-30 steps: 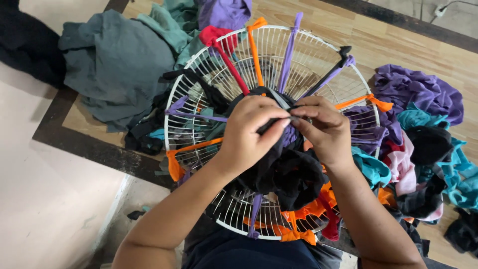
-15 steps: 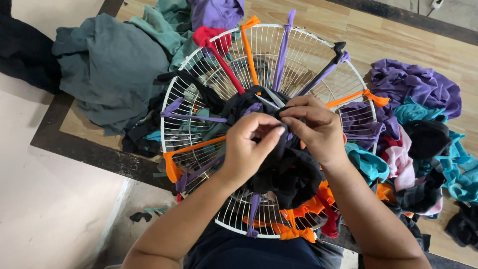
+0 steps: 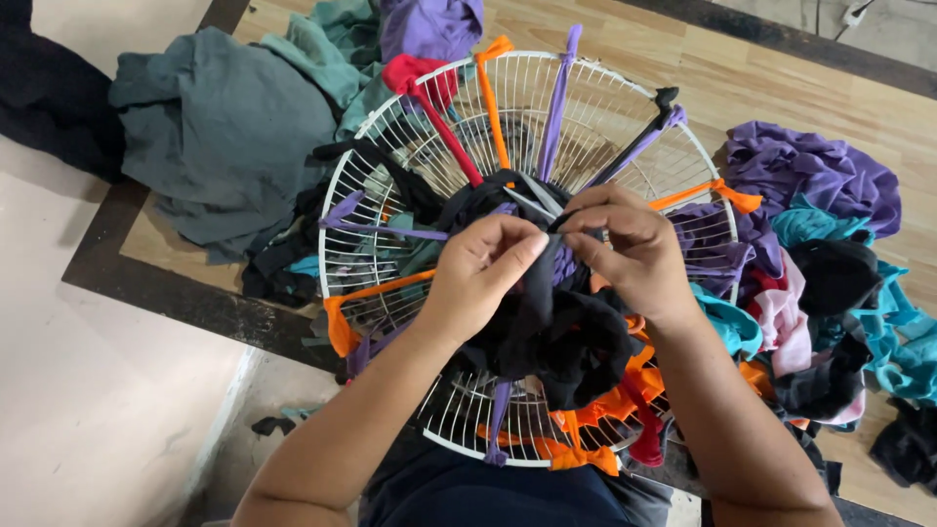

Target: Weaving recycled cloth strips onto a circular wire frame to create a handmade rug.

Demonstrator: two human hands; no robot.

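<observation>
Both hands meet over the middle of a round white wire grille (image 3: 625,107) that lies flat in front of the person, its near edge over the lap. The left hand (image 3: 483,278) has its grip pinched, thumb and forefinger grasping a strip of black cloth (image 3: 547,322) at the hub of the grille. The right hand (image 3: 630,249) faces it, just beside and touching at the fingertips, its grip also clenched on the same black cloth near the top end. The cloth hangs down from the two pinches into a loose dark bunch on the near half of the grille. Cloth strips run out from the hub to the rim like spokes: a red strip (image 3: 439,117) and an orange strip (image 3: 493,98) on the far left, a purple strip (image 3: 556,98) at the far middle, more orange knots (image 3: 586,454) at the near rim. A grey-green heap of cloth (image 3: 215,137) lies on the wooden floor (image 3: 781,88) to the far left, and a mixed pile of purple, teal and pink scraps (image 3: 820,244) lies to the right, touching the grille's rim.
</observation>
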